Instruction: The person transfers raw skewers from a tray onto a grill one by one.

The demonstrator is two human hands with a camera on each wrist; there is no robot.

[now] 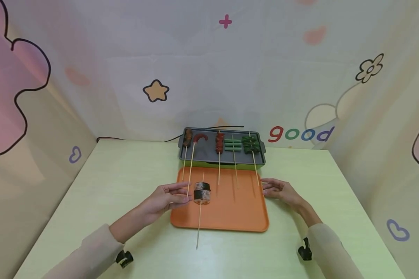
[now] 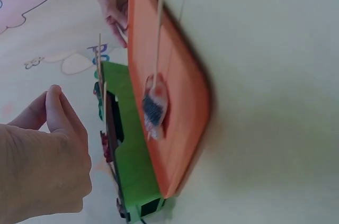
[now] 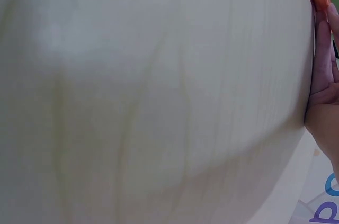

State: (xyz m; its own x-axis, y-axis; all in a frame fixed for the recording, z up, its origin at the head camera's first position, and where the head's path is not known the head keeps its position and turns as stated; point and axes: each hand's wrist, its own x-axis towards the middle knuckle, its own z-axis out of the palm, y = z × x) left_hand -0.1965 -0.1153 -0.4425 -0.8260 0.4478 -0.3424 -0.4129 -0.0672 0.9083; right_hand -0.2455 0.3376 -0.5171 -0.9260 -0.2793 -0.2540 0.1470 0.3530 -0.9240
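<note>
My left hand (image 1: 164, 201) pinches the lower stick of a skewer with a reddish curled shrimp (image 1: 200, 137) between thumb and fingers. The shrimp end lies over the grey grill (image 1: 207, 155), at its left part. On the orange tray (image 1: 230, 217) rests a skewer with a white-and-black banded piece (image 1: 202, 193), right beside my left fingertips, its stick reaching past the tray's front edge. The left wrist view shows that banded piece (image 2: 154, 107) too. My right hand (image 1: 283, 192) holds the tray's right rim, fingers curled against it; in the right wrist view only part of this hand (image 3: 324, 75) shows.
Across the grill lie skewers of brown meat (image 1: 187, 138), red pieces (image 1: 219, 142), pale green sticks (image 1: 232, 145) and dark green leaves (image 1: 250, 144). Their sticks extend over the tray. A black cord (image 1: 174, 138) runs behind the grill, by the printed curtain (image 1: 195, 77).
</note>
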